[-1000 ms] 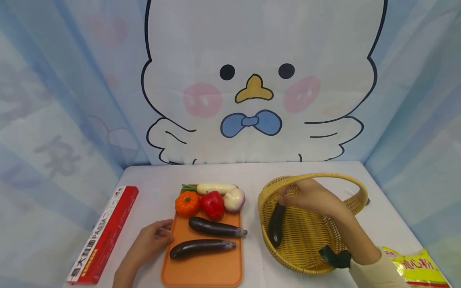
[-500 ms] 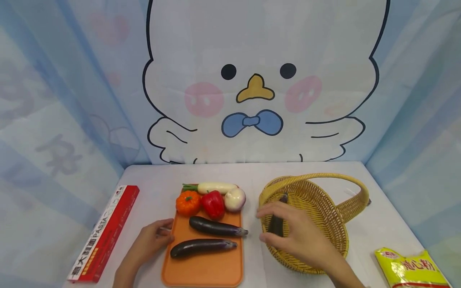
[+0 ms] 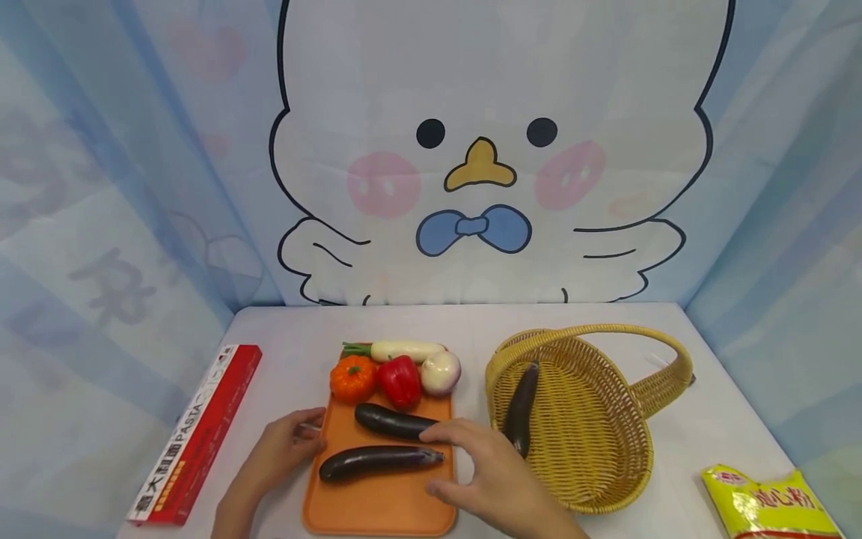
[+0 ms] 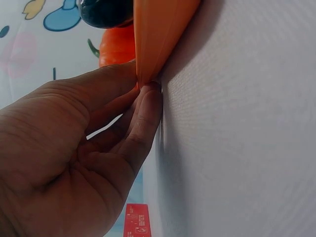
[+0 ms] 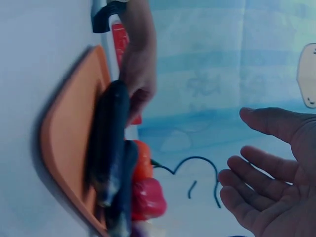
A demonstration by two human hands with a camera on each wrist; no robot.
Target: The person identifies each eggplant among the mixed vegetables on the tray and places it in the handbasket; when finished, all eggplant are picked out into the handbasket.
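Note:
My left hand [image 3: 284, 445] pinches the left edge of an orange tray [image 3: 377, 509]; the left wrist view shows fingertips on both sides of that edge. Two eggplants lie across the tray: a nearer eggplant [image 3: 377, 462] and a farther eggplant [image 3: 393, 422], whose stem end is hidden behind my right hand [image 3: 494, 471]. That hand hovers over the tray's right edge, thumb and fingers spread, holding nothing, as the right wrist view also shows. A third eggplant [image 3: 521, 412] leans against the left inner wall of a wicker basket [image 3: 636, 464].
Along the tray's far end sit a small pumpkin [image 3: 353, 379], a red bell pepper [image 3: 400, 382], an onion [image 3: 441, 373] and a white radish [image 3: 407, 350]. A red pasta box [image 3: 195, 434] lies far left. A yellow packet [image 3: 768, 501] lies at the front right.
The eggplant in the basket was let go by my right hand, which then moved left out of the basket to the tray. My left hand stayed at the tray edge.

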